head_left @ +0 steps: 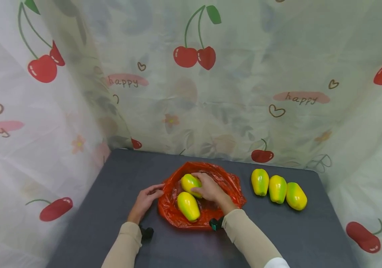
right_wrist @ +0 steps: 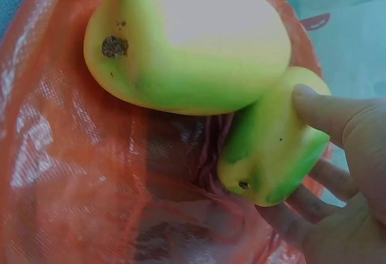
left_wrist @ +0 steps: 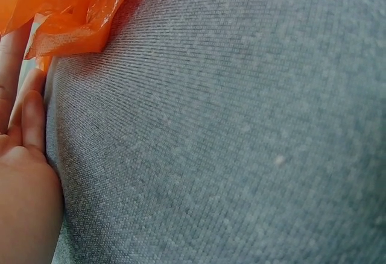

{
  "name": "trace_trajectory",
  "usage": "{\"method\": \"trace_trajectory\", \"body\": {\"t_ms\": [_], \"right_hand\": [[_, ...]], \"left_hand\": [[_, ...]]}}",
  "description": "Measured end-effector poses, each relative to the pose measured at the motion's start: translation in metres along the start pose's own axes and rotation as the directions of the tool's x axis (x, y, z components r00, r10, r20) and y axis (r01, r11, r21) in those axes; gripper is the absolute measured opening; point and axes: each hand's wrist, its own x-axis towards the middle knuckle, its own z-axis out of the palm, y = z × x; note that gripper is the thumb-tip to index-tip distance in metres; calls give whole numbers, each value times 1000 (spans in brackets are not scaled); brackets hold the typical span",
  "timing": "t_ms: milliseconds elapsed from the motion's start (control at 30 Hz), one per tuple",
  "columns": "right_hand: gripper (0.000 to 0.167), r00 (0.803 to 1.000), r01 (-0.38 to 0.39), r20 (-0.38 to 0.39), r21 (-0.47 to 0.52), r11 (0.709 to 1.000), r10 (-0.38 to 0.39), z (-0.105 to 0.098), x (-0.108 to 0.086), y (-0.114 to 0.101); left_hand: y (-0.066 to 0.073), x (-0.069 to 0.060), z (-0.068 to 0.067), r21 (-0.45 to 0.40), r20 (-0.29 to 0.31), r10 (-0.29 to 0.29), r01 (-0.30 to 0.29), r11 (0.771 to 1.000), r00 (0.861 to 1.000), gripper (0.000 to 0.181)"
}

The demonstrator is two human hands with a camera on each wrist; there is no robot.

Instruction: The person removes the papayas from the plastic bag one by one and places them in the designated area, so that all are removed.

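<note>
A red plastic bag [head_left: 174,219] lies spread on the dark table with its mouth open upward. Two yellow-green papayas are in it. The nearer papaya [head_left: 188,207] rests untouched. Around the farther papaya [head_left: 190,183], my right hand [head_left: 210,188] curls its thumb and fingers; the right wrist view shows this gripped papaya [right_wrist: 274,140] against the larger-looking papaya [right_wrist: 193,47]. At the bag's left rim, my left hand [head_left: 146,201] touches the plastic with its fingers fairly straight. In the left wrist view, bag plastic [left_wrist: 78,29] covers part of those fingers.
To the right of the bag, three more papayas stand in a slanting row: a left one [head_left: 260,182], a middle one [head_left: 277,189] and a right one [head_left: 296,196]. Cherry-printed curtains [head_left: 231,96] enclose the table [head_left: 127,167] at the back and sides.
</note>
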Motion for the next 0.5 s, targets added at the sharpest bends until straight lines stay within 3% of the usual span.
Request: {"method": "trace_trajectory", "body": {"t_ms": [200, 500], "right_hand": [[59, 999, 39, -19, -31, 999, -40, -7, -3, -6], [60, 998, 38, -56, -19, 999, -39, -21, -14, -18]], "left_hand": [[-2, 0, -1, 10, 0, 2, -2, 1000, 1000, 38], [0, 1, -1, 11, 6, 2, -2, 1000, 1000, 39]]}}
